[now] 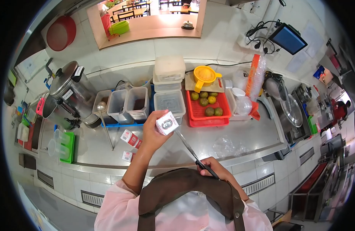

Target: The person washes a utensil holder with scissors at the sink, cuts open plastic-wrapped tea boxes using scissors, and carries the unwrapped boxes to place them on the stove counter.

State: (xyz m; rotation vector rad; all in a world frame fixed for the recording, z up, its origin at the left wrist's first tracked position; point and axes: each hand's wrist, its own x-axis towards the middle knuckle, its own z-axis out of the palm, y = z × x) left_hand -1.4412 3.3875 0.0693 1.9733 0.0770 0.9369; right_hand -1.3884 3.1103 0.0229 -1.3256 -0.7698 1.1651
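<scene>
My left hand (152,133) is closed around a small white carton (167,123) with a dark round emblem on the face toward me, held up over the steel counter. In my right hand (215,168), near the counter's front edge, is a knife (188,145) gripped by its black handle. Its long, narrow blade points up and left, with the tip close to the carton's right side; whether they touch I cannot tell. Below my left forearm lie a red and white carton (131,138) and another small carton (128,156), partly hidden by the arm.
Clear tubs (137,104) and a ladle (104,117) stand behind my left hand. Lidded containers (169,104) are stacked centrally. A red tray (208,111) holds green fruit, with a yellow juicer (205,75) behind. Crumpled plastic (228,147) lies right; a steel urn (71,90) stands left.
</scene>
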